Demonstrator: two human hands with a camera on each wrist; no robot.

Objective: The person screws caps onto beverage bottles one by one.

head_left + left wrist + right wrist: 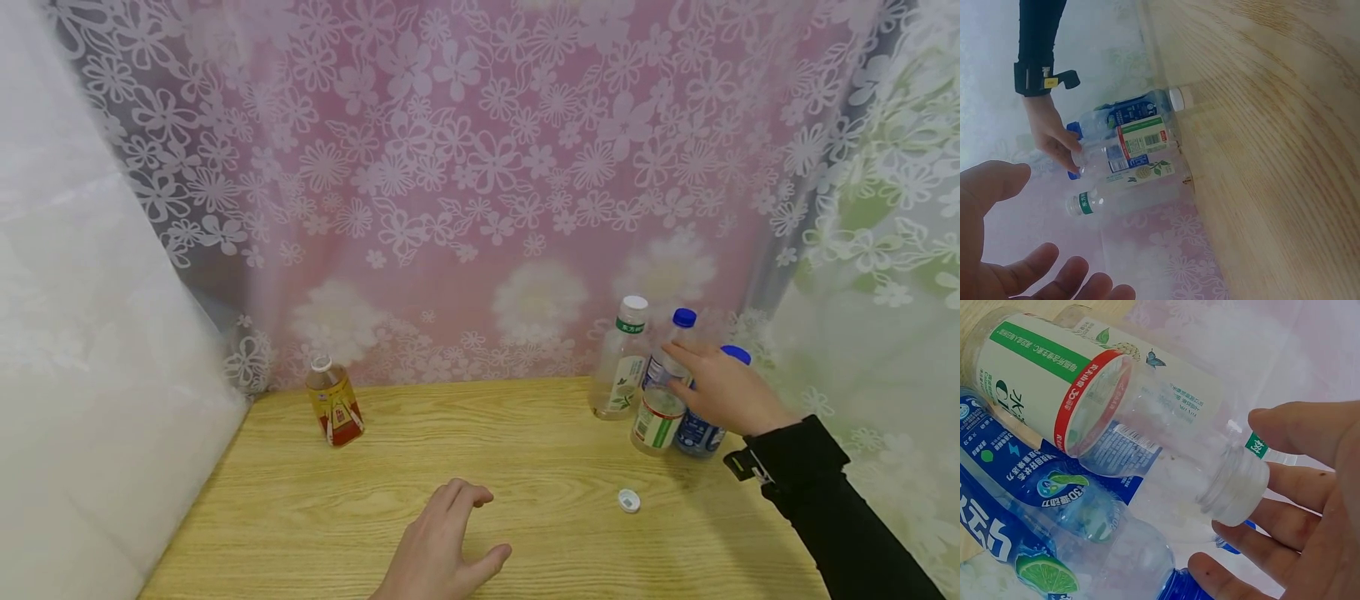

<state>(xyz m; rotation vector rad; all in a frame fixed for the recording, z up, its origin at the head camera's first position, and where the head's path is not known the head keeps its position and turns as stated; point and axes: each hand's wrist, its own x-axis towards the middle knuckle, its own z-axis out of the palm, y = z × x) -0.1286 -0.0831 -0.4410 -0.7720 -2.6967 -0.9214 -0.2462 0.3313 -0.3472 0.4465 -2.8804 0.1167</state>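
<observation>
My right hand (pixel 720 387) is at the neck of a clear bottle (pixel 658 425) with a green, white and red label. In the right wrist view this bottle's mouth (pixel 1241 487) shows no cap; the fingers (pixel 1285 519) spread behind it, and the thumb stands apart. Whether they touch it, I cannot tell. Close around it stand a blue-labelled bottle (pixel 697 437) with a lime picture, another blue-capped bottle (pixel 684 318), and a clear white-capped bottle (pixel 621 379). My left hand (pixel 442 546) hovers over the table's front, holding nothing, its fingers loosely bent.
A white bottle cap (pixel 628 501) lies on the wooden table (pixel 480 442) in front of the bottle group. At the left rear stands a bottle of reddish-brown drink (pixel 335 408) with a yellow label. Flowered curtains (pixel 480 208) hang along the back and right, and white sheeting (pixel 90 333) at left.
</observation>
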